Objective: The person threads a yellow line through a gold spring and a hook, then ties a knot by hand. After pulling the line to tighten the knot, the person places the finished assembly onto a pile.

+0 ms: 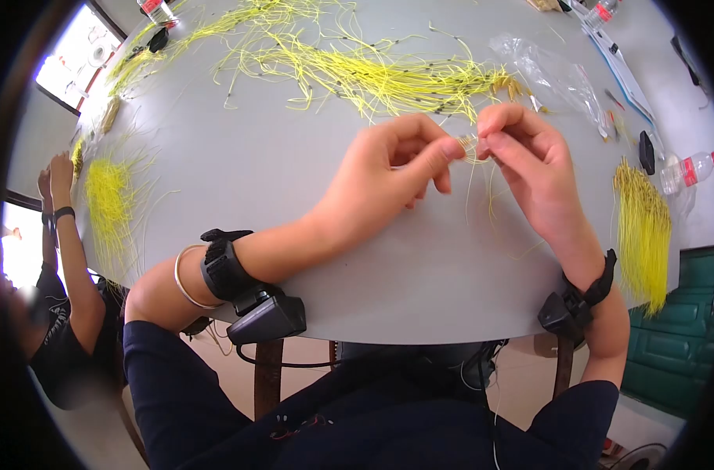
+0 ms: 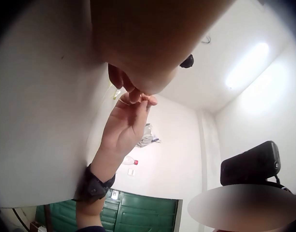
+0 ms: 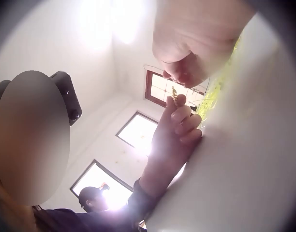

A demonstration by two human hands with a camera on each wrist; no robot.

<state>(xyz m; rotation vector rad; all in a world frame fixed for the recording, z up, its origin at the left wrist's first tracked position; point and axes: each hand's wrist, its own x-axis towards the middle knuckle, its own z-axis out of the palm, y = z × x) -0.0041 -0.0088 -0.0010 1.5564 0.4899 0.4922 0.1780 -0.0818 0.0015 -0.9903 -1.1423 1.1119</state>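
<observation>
Both hands meet just above the grey table. Thumb and forefinger of my left hand pinch a small gold, ribbed piece like a tiny spring, its looped tip standing up from the fingers in the right wrist view. Close beside it, my right hand pinches a thin yellow strand between thumb and forefinger. The loose strand ends hang below the fingertips. In the left wrist view the left hand largely hides the small piece, with the right fingertips right against it.
A long bundle of yellow strands with dark beads lies across the far table. Another bundle is at right, a loose pile at left. A clear plastic bag, clipboard and bottle lie right. Another person's arms reach in left.
</observation>
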